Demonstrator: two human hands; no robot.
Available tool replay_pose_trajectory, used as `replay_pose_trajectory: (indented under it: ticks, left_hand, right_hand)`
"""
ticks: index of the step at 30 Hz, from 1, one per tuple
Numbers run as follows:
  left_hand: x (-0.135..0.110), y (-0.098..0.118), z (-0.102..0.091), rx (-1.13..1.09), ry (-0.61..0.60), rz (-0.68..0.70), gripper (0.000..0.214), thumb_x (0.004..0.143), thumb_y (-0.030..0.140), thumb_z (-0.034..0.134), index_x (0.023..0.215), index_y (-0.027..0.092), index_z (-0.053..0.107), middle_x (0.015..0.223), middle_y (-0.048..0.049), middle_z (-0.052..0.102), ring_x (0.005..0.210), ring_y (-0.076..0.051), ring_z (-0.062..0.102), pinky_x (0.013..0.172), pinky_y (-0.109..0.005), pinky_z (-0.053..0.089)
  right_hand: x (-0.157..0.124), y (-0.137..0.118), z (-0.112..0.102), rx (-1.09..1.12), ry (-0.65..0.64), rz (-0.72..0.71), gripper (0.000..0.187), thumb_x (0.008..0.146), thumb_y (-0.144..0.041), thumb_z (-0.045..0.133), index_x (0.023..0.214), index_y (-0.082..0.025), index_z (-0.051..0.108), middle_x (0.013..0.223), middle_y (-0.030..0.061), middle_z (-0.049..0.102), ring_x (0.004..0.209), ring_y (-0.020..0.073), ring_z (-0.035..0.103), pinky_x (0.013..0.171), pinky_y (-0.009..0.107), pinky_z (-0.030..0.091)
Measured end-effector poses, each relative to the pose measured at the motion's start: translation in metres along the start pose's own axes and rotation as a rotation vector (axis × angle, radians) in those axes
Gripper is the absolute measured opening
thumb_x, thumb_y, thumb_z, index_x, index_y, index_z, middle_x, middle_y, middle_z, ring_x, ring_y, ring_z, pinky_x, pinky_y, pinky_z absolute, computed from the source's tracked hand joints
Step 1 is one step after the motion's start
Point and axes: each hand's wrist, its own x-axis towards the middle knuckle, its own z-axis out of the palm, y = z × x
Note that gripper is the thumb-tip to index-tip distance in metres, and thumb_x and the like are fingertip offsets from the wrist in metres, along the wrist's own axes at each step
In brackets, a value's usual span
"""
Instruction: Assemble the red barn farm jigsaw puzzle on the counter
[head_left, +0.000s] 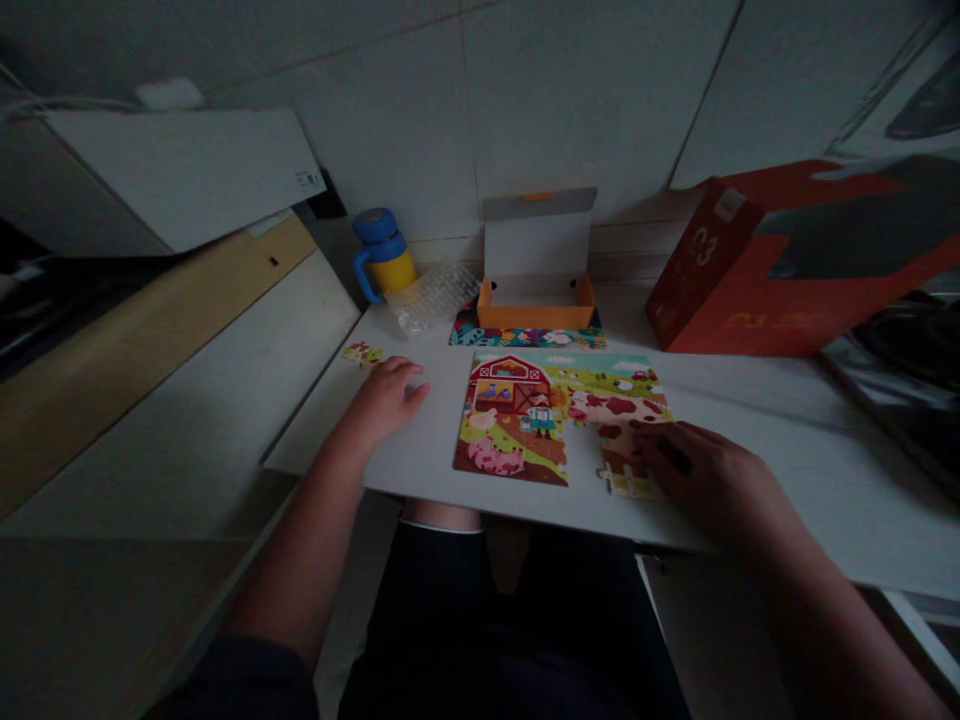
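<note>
A farm-scene jigsaw puzzle (511, 415) with a red barn, a pig and a cow lies partly assembled on the white table. My right hand (701, 475) is at its lower right, fingers closed on a brown-and-white jigsaw piece (624, 450) just below the cow; the fingers cover its right part. A narrow gap shows between that piece and the left portion. My left hand (390, 400) rests on the table left of the puzzle, open with fingers spread, holding nothing. Close beyond its fingers lie loose jigsaw pieces (363, 352), partly hidden by the hand.
Behind the puzzle an open orange box (536, 315) stands on a floral-patterned strip (465, 332). Left of it are crumpled bubble wrap (435, 297) and a blue-and-yellow mug (391, 262). A big red box (705, 265) stands at right, a white cabinet (300, 310) at left.
</note>
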Motion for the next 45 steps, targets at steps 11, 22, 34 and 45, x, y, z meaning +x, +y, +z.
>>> replay_pose_trajectory:
  ticks: [11,22,34,45]
  left_hand:
    - [0.056,-0.118,-0.002,0.177,-0.064,-0.344,0.059,0.099,0.059,0.059,0.139,0.015,0.067,0.146,-0.0225,0.070,0.137,-0.037,0.064,0.120,-0.048,0.045]
    - [0.055,-0.152,-0.005,0.137,-0.041,-0.391,0.071,0.089,0.070,0.060,0.132,0.013,0.071,0.138,-0.0207,0.073,0.132,-0.036,0.066,0.114,-0.041,0.051]
    - [0.033,-0.135,-0.015,0.080,0.082,-0.366,0.054,0.085,0.053,0.069,0.122,0.013,0.074,0.129,-0.0190,0.073,0.120,-0.035,0.068,0.113,-0.044,0.052]
    - [0.014,-0.084,-0.018,-0.165,0.176,-0.405,0.041,0.088,0.044,0.068,0.119,0.019,0.075,0.104,-0.0079,0.081,0.089,-0.025,0.074,0.082,-0.035,0.059]
  right_hand:
    - [0.002,0.000,0.000,0.033,0.026,-0.006,0.034,0.108,-0.041,0.055,0.111,-0.021,0.083,0.113,0.0122,0.086,0.088,0.0292,0.082,0.074,0.041,0.065]
    - [0.004,-0.009,-0.007,0.055,0.004,0.020,0.032,0.107,-0.037,0.057,0.120,-0.022,0.081,0.117,0.0114,0.085,0.094,0.0287,0.082,0.080,0.040,0.064]
    - [0.005,-0.010,-0.008,0.051,-0.003,0.026,0.033,0.108,-0.036,0.055,0.117,-0.021,0.082,0.113,0.0117,0.085,0.089,0.0281,0.081,0.077,0.039,0.063]
    - [0.004,-0.009,-0.008,0.043,-0.001,0.007,0.033,0.108,-0.037,0.055,0.119,-0.021,0.081,0.114,0.0106,0.085,0.089,0.0280,0.081,0.077,0.039,0.062]
